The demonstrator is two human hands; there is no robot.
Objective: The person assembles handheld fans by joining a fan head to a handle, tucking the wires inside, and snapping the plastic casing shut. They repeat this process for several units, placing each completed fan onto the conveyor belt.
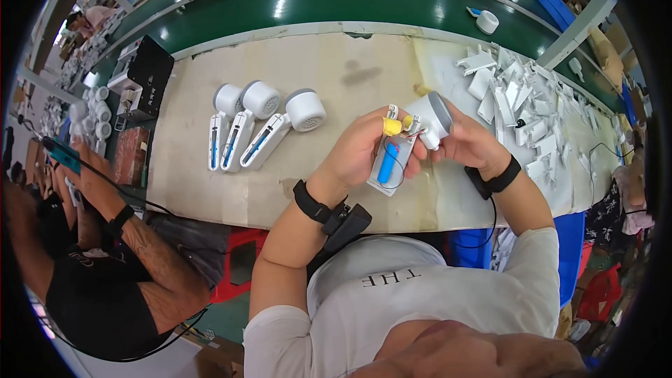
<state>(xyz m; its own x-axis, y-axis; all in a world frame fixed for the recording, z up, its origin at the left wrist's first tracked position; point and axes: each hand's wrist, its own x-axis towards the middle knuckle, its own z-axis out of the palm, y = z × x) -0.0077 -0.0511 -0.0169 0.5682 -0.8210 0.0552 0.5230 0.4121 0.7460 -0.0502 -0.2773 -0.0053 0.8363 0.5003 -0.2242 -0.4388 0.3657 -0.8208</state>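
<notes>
Between my hands is a white, partly assembled handheld device. Its round head [428, 116] has a grey rim, and its opened handle [384, 168] bares a blue cylindrical battery [388, 163], thin wires and a yellow-wrapped part [393, 126]. My left hand [353, 150] is closed on the handle side, near the yellow part. Around the round head my right hand [465, 136] is closed from the other side; some of its fingers are hidden behind the device. To the left on the table lie three similar white devices [262, 122] with grilled heads and blue strips in their handles.
A heap of white plastic shells [518, 101] covers the table's right side. Beyond the far edge runs a green conveyor [280, 3] carrying similar parts. A black box [143, 77] stands at the left. A co-worker's hand [94, 178] holds a teal corded tool [61, 154].
</notes>
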